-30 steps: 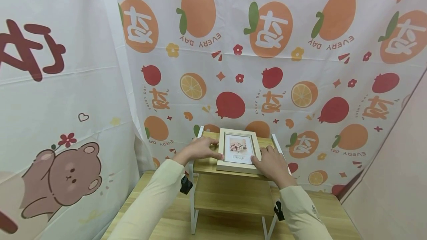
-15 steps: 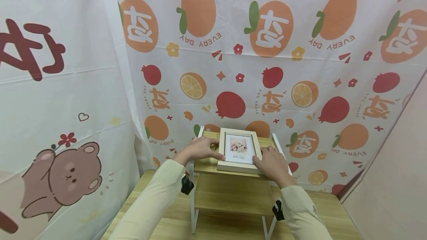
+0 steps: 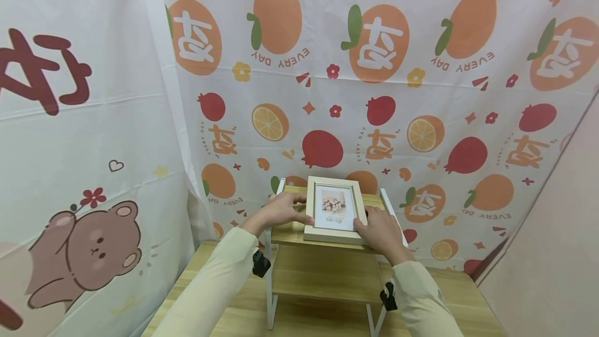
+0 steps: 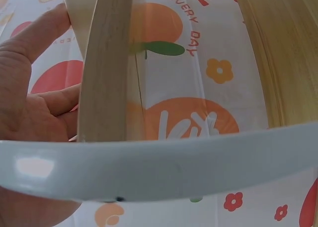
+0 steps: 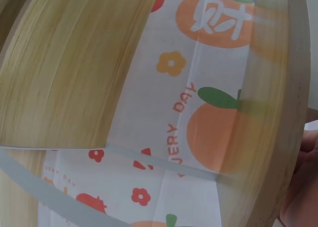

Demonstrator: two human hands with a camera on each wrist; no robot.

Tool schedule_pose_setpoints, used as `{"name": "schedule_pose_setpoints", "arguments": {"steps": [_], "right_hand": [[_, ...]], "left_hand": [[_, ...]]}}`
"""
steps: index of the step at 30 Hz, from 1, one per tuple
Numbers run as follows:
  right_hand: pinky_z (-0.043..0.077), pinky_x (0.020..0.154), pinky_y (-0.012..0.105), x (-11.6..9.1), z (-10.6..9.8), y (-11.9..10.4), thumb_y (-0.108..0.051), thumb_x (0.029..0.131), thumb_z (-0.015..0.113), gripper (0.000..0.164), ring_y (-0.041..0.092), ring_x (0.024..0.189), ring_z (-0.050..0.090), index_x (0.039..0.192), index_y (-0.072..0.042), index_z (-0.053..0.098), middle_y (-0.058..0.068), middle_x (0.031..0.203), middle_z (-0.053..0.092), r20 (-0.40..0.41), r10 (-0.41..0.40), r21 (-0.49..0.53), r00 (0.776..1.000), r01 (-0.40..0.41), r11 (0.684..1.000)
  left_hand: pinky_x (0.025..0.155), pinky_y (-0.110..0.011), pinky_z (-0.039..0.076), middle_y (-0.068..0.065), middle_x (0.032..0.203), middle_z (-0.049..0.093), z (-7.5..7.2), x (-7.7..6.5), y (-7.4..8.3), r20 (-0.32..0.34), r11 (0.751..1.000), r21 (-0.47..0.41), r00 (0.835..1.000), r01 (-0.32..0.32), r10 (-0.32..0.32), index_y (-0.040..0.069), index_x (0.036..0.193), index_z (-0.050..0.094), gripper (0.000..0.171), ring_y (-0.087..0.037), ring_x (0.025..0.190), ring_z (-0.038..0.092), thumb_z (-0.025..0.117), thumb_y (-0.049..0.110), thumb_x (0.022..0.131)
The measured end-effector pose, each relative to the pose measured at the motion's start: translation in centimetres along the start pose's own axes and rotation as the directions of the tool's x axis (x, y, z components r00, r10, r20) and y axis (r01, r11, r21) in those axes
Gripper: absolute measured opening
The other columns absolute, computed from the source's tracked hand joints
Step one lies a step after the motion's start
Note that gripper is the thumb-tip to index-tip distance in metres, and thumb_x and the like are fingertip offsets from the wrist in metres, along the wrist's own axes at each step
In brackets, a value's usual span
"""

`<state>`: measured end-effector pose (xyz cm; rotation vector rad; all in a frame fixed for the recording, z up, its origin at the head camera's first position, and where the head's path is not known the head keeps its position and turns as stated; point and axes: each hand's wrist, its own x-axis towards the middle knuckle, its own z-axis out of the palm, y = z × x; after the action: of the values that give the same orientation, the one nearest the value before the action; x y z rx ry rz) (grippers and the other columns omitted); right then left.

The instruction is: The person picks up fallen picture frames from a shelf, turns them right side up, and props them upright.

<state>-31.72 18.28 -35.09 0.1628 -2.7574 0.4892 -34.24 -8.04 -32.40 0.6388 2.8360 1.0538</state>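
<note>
Head view: frame (image 3: 334,208) between fingers (image 3: 304,218)

Head view: between left grip (image 3: 283,209) and right grip (image 3: 381,228), the smallest print (image 3: 335,217) within the frame (image 3: 333,207) is illegible. Below both grips, sleeves (image 3: 212,285) and desk (image 3: 238,321) are cut off by the lower edge. Left wrist view: a bar (image 4: 174,168) hides part of the left grip. Right wrist view: the right grip is largely cut off.

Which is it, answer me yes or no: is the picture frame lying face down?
No, the head view shows the picture frame with its printed flower picture facing up.
</note>
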Motion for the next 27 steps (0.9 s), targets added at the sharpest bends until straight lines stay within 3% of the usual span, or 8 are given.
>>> {"name": "schedule_pose_setpoints", "arguments": {"steps": [8,12,15,19,27], "right_hand": [[0.048,0.088,0.049,-0.4,0.3,-0.2,-0.029,0.091,0.054,0.049,0.031,0.101,0.062,0.131,-0.001,0.056,0.018,0.118,0.064,0.034,0.026,0.158,0.999,-0.031,0.987],[0.049,0.090,0.050,-0.4,0.2,-0.3,-0.029,0.092,0.053,0.053,0.033,0.107,0.062,0.137,0.000,0.050,0.019,0.124,0.063,0.023,0.030,0.179,0.999,-0.033,0.983],[0.046,0.095,0.052,-0.4,0.1,-0.3,-0.029,0.093,0.053,0.054,0.035,0.111,0.061,0.138,0.000,0.048,0.019,0.126,0.063,0.006,0.022,0.178,1.000,-0.023,0.984],[0.040,0.099,0.057,-0.2,0.0,-0.4,-0.029,0.094,0.054,0.054,0.038,0.117,0.057,0.137,0.002,0.047,0.020,0.129,0.060,-0.012,-0.007,0.169,1.000,0.009,0.986],[0.044,0.094,0.058,0.0,-0.8,0.1,-0.028,0.096,0.058,0.051,0.039,0.117,0.057,0.135,0.003,0.049,0.023,0.128,0.059,0.027,-0.131,0.185,0.991,0.123,0.975]], "left_hand": [[0.116,-0.058,0.013,-0.008,0.131,0.063,0.0,-0.3,0.3,0.023,0.997,-0.077,1.000,0.016,-0.014,0.010,0.140,0.049,0.079,-0.027,0.124,0.056,0.080,0.043,0.075],[0.117,-0.058,0.006,-0.007,0.129,0.064,0.0,-0.2,0.3,0.015,0.994,-0.108,1.000,-0.004,0.005,0.012,0.142,0.046,0.080,-0.027,0.124,0.056,0.080,0.039,0.076],[0.117,-0.052,0.020,-0.008,0.130,0.062,0.1,0.0,0.4,0.019,0.986,-0.166,1.000,-0.008,0.011,0.011,0.145,0.042,0.081,-0.027,0.125,0.055,0.081,0.034,0.077],[0.104,-0.047,0.044,-0.012,0.135,0.055,0.1,0.2,0.6,0.035,0.969,-0.246,0.999,0.017,-0.009,0.006,0.148,0.034,0.086,-0.028,0.127,0.051,0.081,0.025,0.078],[0.104,-0.049,0.042,-0.014,0.137,0.052,0.2,0.0,1.0,0.020,0.964,-0.266,1.000,0.012,-0.007,0.004,0.151,0.027,0.091,-0.030,0.129,0.048,0.080,0.021,0.079]]}}
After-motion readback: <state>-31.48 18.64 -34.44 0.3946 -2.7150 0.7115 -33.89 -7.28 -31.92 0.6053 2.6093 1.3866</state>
